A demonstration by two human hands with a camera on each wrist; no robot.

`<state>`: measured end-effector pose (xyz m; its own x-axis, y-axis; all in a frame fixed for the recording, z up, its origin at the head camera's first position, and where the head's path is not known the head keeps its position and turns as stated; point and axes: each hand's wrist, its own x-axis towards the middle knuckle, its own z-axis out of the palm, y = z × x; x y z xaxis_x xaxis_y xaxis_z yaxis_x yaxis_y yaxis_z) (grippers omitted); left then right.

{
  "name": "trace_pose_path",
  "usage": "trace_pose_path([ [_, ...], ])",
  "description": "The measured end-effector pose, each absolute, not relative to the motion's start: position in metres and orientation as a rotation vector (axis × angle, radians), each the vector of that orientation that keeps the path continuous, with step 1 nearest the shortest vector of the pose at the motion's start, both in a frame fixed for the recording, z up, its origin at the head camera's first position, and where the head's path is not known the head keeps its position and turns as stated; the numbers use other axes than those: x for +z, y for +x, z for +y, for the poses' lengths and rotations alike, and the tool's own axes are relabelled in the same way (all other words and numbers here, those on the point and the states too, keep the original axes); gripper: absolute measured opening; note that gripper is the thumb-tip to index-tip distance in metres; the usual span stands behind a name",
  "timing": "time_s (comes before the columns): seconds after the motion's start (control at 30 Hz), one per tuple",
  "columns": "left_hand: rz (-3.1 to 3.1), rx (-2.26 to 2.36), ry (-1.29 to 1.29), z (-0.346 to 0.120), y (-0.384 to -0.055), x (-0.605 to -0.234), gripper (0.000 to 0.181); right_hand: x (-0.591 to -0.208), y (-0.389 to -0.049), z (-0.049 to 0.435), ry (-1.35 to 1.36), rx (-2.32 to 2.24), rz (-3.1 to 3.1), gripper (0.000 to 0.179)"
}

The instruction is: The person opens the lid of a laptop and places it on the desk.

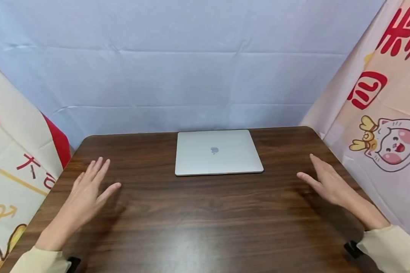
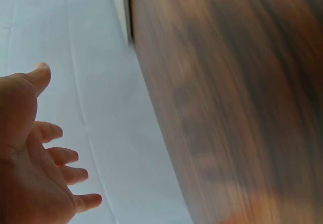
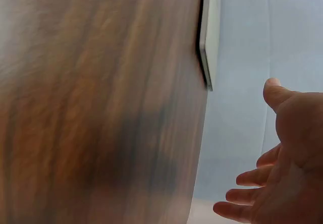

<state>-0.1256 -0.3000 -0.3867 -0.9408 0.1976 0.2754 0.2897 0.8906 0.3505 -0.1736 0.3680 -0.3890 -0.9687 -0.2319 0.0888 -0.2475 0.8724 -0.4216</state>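
A silver laptop [image 1: 218, 157], its lid closed and a logo in the middle, lies flat near the back edge of a dark wooden table [image 1: 191, 201]. Over the table's left side is my left hand [image 1: 89, 193], fingers extended and thumb apart, holding nothing. On the opposite side my right hand [image 1: 331, 184] has its thumb spread from straight fingers and also holds nothing. Both hands are well apart from the laptop. In the left wrist view the laptop's edge [image 2: 122, 12] shows at the top; the right wrist view has its corner [image 3: 209, 47] near the top too.
Behind the table hangs a pale blue-white cloth [image 1: 177, 76]. Printed cloths with red characters and cartoon figures hang at the left [image 1: 24, 151] and right [image 1: 379, 113]. Dark wrist devices sit below the cream sleeves [image 1: 393, 246].
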Motion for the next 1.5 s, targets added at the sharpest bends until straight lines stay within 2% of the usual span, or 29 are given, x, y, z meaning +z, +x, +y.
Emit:
trace_pose_path([
  [0.37,-2.749,-0.952,-0.327,-0.252,-0.164,-0.380,0.076,-0.377,-0.199,0.353,0.233,0.889,-3.032,0.086],
  [0.77,-2.771,-1.144,-0.232,-0.214,-0.205,-0.383,0.074,-0.379,-0.231,0.335,0.217,1.039,-3.014,0.087],
  [1.5,-2.733,-1.588,-0.009,-0.172,-0.262,-0.404,0.067,-0.396,-0.280,0.292,0.152,1.223,-3.013,0.092],
])
